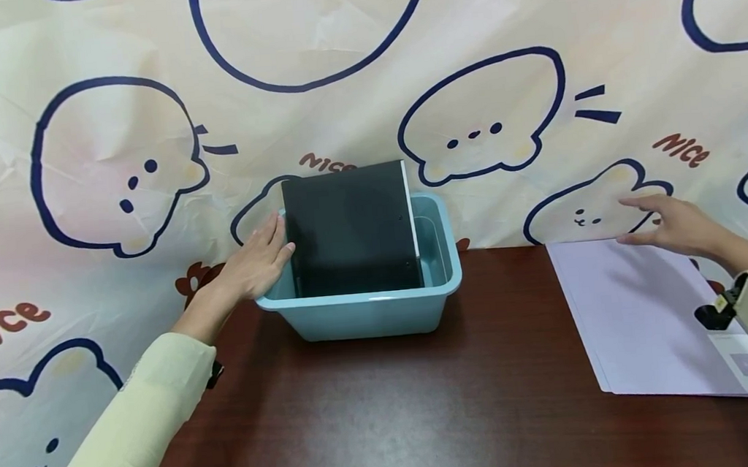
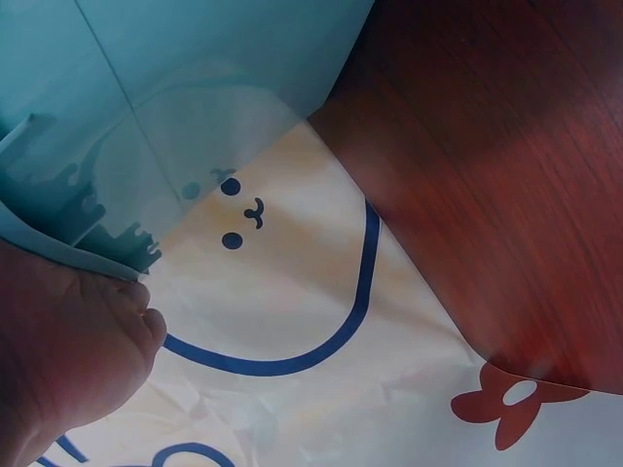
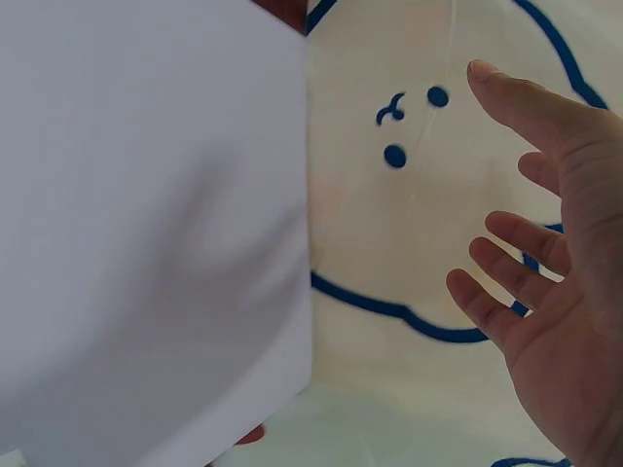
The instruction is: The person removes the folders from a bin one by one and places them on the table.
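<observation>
A light blue plastic basin (image 1: 361,315) stands against the patterned backdrop. Upright in it leans a black, flat rectangular folder (image 1: 350,232) with a pale right edge. My left hand (image 1: 260,261) rests at the basin's left rim beside the folder, fingers extended; in the left wrist view part of that hand (image 2: 83,341) touches the rim. At the right lies a lilac folder (image 1: 644,315) with a pale label at its near right corner. Over its far edge hovers my right hand (image 1: 683,227), thumb and fingers apart, holding nothing; the right wrist view shows the hand (image 3: 565,253) beside the folder (image 3: 146,195).
The dark brown wooden table (image 1: 376,424) ends at a cream backdrop (image 1: 312,121) printed with cartoon faces, directly behind the basin. The lilac folder lies along the table's right edge. Dark straps circle both wrists.
</observation>
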Demonstrator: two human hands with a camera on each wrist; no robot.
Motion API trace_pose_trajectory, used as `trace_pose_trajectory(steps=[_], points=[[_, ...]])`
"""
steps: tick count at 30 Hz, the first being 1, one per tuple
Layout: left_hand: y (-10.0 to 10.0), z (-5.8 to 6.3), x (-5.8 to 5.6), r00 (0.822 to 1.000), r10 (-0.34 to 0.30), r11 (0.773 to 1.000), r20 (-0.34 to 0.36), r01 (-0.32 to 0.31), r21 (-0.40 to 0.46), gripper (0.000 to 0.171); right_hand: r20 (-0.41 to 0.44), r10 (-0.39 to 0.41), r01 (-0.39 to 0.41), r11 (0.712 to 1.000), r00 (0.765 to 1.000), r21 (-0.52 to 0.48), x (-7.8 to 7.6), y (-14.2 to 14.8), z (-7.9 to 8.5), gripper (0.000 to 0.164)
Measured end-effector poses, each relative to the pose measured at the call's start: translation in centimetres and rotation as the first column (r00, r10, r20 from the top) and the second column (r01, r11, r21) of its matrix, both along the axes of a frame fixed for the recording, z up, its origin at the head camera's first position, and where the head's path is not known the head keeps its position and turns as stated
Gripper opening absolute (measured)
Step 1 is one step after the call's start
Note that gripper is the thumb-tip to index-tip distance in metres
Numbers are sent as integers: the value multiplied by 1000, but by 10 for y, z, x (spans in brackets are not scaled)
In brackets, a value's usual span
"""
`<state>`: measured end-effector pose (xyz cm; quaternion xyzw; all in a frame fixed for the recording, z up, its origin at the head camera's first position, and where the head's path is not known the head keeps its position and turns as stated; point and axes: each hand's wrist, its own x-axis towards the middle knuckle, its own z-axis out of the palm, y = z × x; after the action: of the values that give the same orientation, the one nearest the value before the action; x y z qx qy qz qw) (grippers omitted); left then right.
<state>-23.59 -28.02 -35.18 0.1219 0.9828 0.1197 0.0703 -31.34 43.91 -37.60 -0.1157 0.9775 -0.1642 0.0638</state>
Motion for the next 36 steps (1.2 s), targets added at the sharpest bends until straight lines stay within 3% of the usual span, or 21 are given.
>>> trace_pose_trajectory(steps=[8, 16, 19, 25, 36], points=[[1, 1, 0, 1000, 7, 1000, 5, -7, 9, 72, -61, 61, -59, 998, 996, 23, -2, -23, 13, 99], [-1, -2, 0, 1000, 7, 1000, -1, -7, 20, 74, -35, 78, -78, 997, 996, -4, -4, -46, 26, 98], [-1, -2, 0, 1000, 9, 1000, -2, -9, 28, 74, -63, 102, -102, 995, 993, 2, -4, -55, 29, 95], [-2, -4, -1, 1000, 5, 999, -8, -5, 38, 76, -142, 176, -181, 983, 974, -23, -3, -73, 32, 87], [1, -1, -1, 1000, 13, 1000, 6, -13, 13, 74, -195, 249, -270, 959, 949, -90, -2, -102, 42, 81]])
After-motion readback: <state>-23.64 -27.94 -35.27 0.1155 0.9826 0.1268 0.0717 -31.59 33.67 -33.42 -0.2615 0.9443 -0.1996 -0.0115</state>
